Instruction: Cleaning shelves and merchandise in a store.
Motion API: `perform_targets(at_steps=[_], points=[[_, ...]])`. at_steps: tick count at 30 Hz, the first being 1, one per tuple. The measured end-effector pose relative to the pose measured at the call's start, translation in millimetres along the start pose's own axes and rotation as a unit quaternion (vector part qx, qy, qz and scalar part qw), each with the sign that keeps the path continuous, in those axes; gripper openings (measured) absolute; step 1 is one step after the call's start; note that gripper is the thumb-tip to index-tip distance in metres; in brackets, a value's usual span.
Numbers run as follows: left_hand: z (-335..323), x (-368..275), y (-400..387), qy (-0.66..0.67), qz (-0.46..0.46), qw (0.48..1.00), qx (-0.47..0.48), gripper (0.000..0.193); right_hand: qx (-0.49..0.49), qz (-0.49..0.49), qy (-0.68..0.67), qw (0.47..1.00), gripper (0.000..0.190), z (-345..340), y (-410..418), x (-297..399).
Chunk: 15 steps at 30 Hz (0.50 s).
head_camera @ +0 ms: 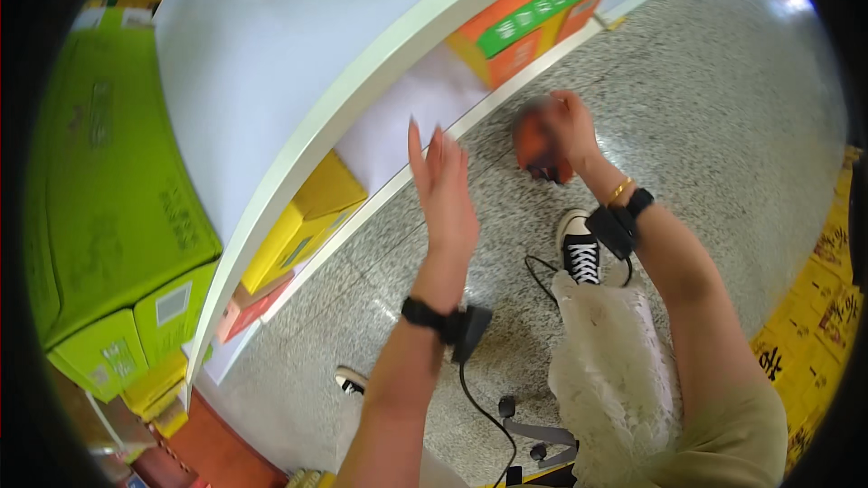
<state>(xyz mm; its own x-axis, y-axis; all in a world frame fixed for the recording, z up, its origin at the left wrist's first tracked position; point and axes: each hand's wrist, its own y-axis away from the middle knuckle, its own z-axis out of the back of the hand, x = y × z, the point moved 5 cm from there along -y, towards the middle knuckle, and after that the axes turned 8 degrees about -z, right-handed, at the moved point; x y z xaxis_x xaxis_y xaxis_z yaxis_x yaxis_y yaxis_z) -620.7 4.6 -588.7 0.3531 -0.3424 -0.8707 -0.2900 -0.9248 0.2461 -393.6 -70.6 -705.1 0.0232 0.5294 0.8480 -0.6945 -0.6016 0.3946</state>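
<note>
My right hand (573,129) is closed on an orange and dark object (536,139), rounded and blurred, above the speckled floor; its exact kind cannot be told. Nothing is in my left hand (444,183), whose fingers are spread near the front edge of the lower white shelf (424,105). On that shelf, an orange and green carton (536,20) lies beyond my left hand, and a yellow box (308,217) is to its left. Each wrist bears a black strapped device with a cable.
A large green carton (115,196) stands on the upper white shelf (271,27) at the left. Yellow printed packages (810,325) line the right side. Chair casters (507,407) and dangling black cables (498,423) are near my feet.
</note>
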Motion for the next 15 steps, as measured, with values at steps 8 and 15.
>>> perform_targets(at_steps=[8,15], points=[[339,-77,128,0.026,-0.099,0.897,-0.429,0.045,0.354,0.195,0.177,0.897,0.076,-171,138,137],[328,-208,77,-0.065,-0.17,0.916,-0.358,0.071,0.341,0.272,0.144,0.888,0.075,-261,185,158]])
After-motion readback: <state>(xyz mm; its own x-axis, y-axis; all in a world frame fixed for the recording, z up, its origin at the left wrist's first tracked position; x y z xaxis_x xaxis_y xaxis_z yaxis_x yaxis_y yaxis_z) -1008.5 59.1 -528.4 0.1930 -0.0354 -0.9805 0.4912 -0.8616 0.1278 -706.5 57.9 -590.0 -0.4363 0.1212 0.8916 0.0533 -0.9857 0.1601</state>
